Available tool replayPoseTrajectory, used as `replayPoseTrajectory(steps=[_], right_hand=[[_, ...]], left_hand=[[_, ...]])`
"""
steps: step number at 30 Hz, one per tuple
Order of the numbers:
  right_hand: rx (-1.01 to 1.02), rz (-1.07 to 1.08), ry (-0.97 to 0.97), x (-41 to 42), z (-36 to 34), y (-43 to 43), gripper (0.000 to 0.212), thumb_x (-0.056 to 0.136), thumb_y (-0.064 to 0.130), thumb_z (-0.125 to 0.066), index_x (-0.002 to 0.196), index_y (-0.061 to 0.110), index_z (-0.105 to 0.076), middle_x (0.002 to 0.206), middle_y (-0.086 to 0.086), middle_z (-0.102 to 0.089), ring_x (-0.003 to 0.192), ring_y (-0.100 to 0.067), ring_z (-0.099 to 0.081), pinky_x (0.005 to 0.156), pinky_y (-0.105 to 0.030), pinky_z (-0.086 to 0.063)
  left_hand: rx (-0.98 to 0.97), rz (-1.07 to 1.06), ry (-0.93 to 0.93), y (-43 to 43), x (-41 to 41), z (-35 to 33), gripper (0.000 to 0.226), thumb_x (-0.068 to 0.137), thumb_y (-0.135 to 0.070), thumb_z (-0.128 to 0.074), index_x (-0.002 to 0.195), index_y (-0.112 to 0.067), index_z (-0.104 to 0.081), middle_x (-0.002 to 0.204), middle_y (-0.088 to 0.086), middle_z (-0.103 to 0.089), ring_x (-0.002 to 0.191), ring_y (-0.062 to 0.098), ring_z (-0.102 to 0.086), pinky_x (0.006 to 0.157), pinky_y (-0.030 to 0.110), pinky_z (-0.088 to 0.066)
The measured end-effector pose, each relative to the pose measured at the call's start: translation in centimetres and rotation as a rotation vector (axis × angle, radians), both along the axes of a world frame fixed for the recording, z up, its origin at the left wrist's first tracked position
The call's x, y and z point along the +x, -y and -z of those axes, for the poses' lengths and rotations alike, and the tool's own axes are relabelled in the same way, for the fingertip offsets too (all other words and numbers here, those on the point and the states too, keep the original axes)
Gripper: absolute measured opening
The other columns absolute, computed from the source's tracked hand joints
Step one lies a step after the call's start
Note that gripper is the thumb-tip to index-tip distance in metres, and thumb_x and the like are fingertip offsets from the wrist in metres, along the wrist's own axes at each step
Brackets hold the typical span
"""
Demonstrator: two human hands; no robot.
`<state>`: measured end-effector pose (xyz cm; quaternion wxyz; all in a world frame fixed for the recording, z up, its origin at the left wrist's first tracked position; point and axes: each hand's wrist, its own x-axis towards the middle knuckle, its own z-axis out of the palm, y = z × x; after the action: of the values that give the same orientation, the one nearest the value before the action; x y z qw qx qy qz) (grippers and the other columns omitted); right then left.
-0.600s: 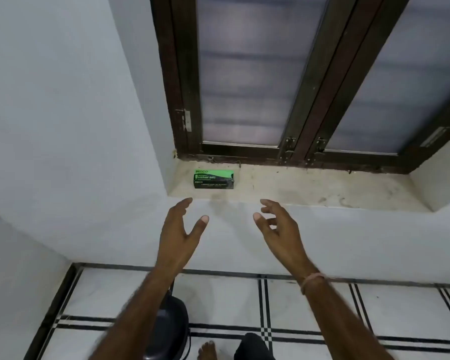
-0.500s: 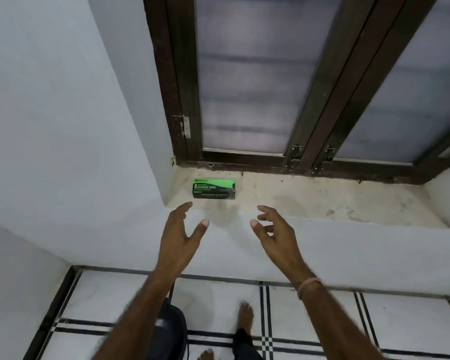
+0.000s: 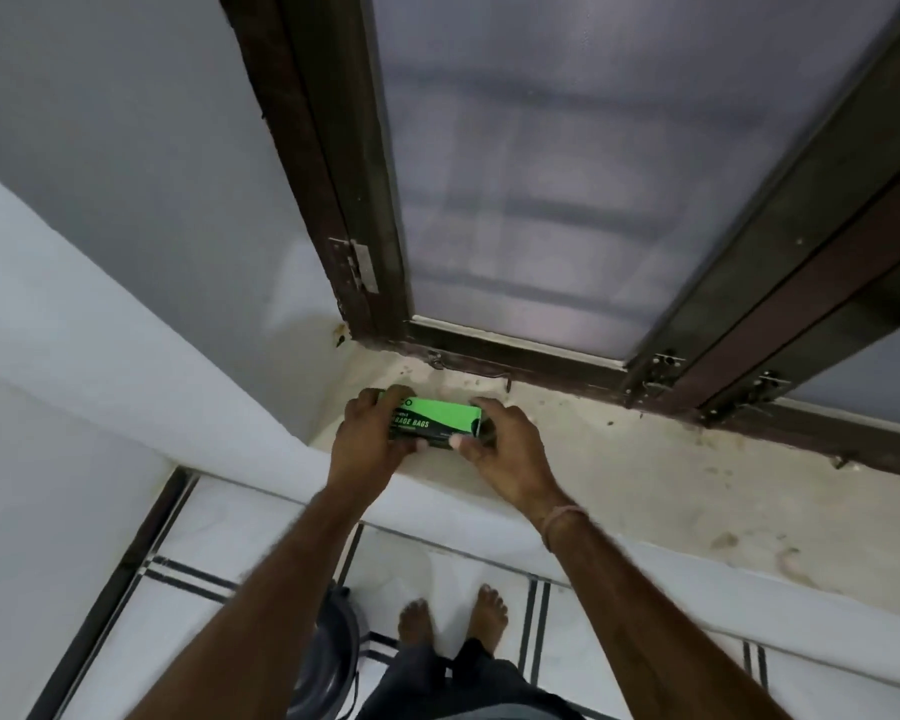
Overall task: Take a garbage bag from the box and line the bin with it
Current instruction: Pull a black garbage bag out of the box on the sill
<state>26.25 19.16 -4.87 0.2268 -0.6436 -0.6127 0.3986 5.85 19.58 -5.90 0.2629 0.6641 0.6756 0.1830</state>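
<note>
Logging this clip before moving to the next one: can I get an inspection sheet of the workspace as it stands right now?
Surface: window sill, pale stone, stained and speckled with dirt.
Job's things: green and black garbage bag box lies on the sill near its left corner; no bag is out yet. A dark bin stands on the floor below, partly hidden by the left arm.
Clutter: nothing seen.
Hands: left hand grips the box's left end, right hand its right end.
Cables: nothing seen.
Surroundings: dark-framed window with frosted panes, white walls, white tiled floor with black lines, the person's bare feet.
</note>
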Motion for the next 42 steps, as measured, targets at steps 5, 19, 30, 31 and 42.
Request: replayPoseTrajectory(steps=[5, 19, 30, 31, 42], right_hand=[[0.045, 0.008, -0.189, 1.4, 0.1, -0.9, 0.047, 0.085, 0.027, -0.085, 0.128, 0.016, -0.067, 0.121, -0.004, -0.070, 0.106, -0.019, -0.068, 0.088, -0.033, -0.058], [0.055, 0.140, -0.436, 3.6, -0.8, -1.0, 0.027, 0.088, 0.008, -0.080, 0.110, 0.012, -0.064, 0.117, -0.001, -0.069, 0.110, -0.008, -0.065, 0.092, -0.028, -0.058], [0.151, -0.077, -0.362, 3.1, -1.8, -0.8, 0.052, 0.085, 0.021, -0.085, 0.132, 0.019, -0.064, 0.115, 0.008, -0.069, 0.108, -0.006, -0.065, 0.087, -0.017, -0.053], [0.144, -0.057, -0.379, 3.1, -1.7, -0.7, 0.049, 0.085, 0.019, -0.085, 0.129, 0.018, -0.065, 0.109, 0.011, -0.068, 0.103, -0.005, -0.064, 0.085, -0.017, -0.053], [0.120, 0.062, -0.643, 2.7, -0.9, 0.2, 0.019, 0.097, 0.019, -0.072, 0.115, 0.019, -0.079, 0.113, 0.001, -0.079, 0.110, -0.016, -0.074, 0.096, -0.030, -0.057]], left_hand=[[0.022, -0.058, 0.226, 0.6, -0.2, -0.4, 0.057, 0.075, -0.026, -0.089, 0.126, -0.020, -0.065, 0.117, 0.002, -0.054, 0.099, 0.013, -0.062, 0.088, 0.028, -0.055], [0.046, -0.189, 0.468, 1.9, -1.0, -2.2, 0.054, 0.077, 0.000, -0.087, 0.121, -0.021, -0.064, 0.120, 0.011, -0.062, 0.105, 0.009, -0.065, 0.082, 0.005, -0.049], [0.078, -0.134, 0.404, 1.1, -1.0, -3.0, 0.057, 0.075, 0.002, -0.087, 0.127, -0.010, -0.066, 0.120, 0.013, -0.061, 0.107, 0.025, -0.065, 0.088, 0.013, -0.052], [0.080, -0.135, 0.398, 1.2, -1.0, -3.0, 0.057, 0.075, 0.002, -0.087, 0.127, -0.009, -0.066, 0.120, 0.013, -0.062, 0.107, 0.025, -0.065, 0.087, 0.012, -0.051], [0.137, -0.232, 0.382, 1.6, -0.6, -4.0, 0.055, 0.078, -0.009, -0.088, 0.128, -0.014, -0.065, 0.120, 0.006, -0.061, 0.104, 0.006, -0.063, 0.081, 0.000, -0.046]])
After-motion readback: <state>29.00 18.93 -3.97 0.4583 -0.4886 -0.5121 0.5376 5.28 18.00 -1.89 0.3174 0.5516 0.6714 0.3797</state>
